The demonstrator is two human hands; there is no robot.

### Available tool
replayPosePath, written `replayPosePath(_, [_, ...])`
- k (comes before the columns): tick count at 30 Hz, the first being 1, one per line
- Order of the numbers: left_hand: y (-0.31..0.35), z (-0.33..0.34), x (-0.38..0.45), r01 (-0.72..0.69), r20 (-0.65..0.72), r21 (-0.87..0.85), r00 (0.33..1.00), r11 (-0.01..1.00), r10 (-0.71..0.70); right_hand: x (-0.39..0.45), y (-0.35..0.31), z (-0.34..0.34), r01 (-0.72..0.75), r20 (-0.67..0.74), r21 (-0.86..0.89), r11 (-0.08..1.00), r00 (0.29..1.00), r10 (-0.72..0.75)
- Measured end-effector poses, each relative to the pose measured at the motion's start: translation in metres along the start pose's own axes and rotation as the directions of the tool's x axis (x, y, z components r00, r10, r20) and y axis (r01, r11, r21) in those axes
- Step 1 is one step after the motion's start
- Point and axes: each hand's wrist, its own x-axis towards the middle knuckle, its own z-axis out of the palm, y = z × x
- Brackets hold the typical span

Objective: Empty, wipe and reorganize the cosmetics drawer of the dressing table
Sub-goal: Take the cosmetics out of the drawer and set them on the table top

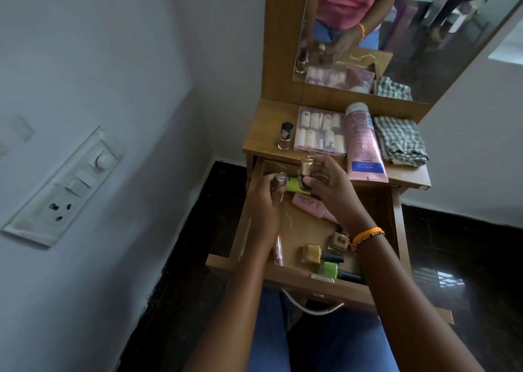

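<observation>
The emptying looks about half done, I'd say. The drawer (390,230) of the dressing table (263,134) is pulled right out toward the person, and 4 things already sit on the tabletop above it: a small nail polish bottle with a black cap (285,135) at the left, a clear case of false nails (320,130) beside it, a pink tube (362,142) lying lengthwise, and a folded checked cloth (402,140) at the right, which I take to be for the wiping. Both hands are over the back of the drawer. The right hand (331,190) has its fingers closed round a small bronze-coloured bottle (307,165), held up near the tabletop's edge; the left hand (264,202) is curled round another small bottle (280,179) of which only the top shows. Still lying in the drawer are a green tube (294,185) between the hands, a pink bottle (310,205) on its side, a pink pen-like stick (278,251) along the left wall, and near the front a gold polish bottle (311,253), a green one (328,269) and another gold one (338,240) partly behind the wrist. So several items remain to lift out, and wiping and putting back have not begun. The drawer itself is light brown wood with a curved metal handle (311,305) at the front; its bare floor looks dull, with a pale thread-like scrap on it.
</observation>
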Motion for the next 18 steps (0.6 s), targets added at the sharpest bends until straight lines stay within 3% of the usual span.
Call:
replayPosePath(6, [0.019, -0.016, 0.023, 0.131, -0.085, -0.250, 0.984, 0.959, -0.157, 0.012, -0.006, -0.001, -0.033, -0.042, 0.129, 0.991, 0.998, 0.039])
replayPosePath(11, [0.031, -0.023, 0.046, 0.111, -0.151, -0.247, 0.977, 0.963, -0.151, 0.020, -0.001, -0.004, -0.037, -0.081, 0.200, 0.979, 0.995, 0.054])
replayPosePath(18, [0.043, -0.026, 0.066, 0.073, -0.223, -0.151, 0.969, 0.986, -0.106, 0.028, 0.005, -0.008, 0.036, -0.210, 0.160, 0.987, 0.978, -0.002])
